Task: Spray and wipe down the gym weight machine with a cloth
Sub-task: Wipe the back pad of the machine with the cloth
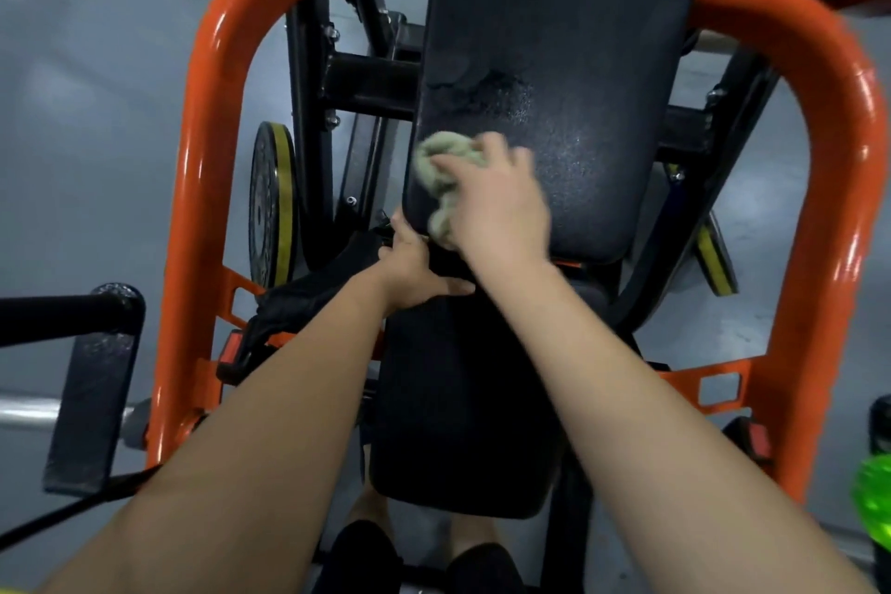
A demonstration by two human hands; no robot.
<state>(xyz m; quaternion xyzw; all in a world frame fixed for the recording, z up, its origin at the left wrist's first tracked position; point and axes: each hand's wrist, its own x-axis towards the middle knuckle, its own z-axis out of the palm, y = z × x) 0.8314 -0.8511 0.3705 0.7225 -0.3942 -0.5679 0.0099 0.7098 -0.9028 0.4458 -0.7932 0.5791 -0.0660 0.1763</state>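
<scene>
The weight machine has an orange tube frame (202, 169), a black back pad (569, 63) and a black seat pad (463, 410) below it. My right hand (492, 203) grips a bunched pale green cloth (443, 159) and presses it against the lower left part of the back pad. Fine droplets speckle the pad to the right of the cloth. My left hand (410, 265) rests at the gap between the two pads, with its thumb on the top of the seat pad and its fingers at the back pad's lower left corner.
A black weight plate with a yellow rim (272, 203) hangs left of the pad, and another (713, 256) sits at the right. A black handle bar (62, 311) juts in from the left. A bright green object (872, 504) shows at the right edge. Grey floor surrounds the machine.
</scene>
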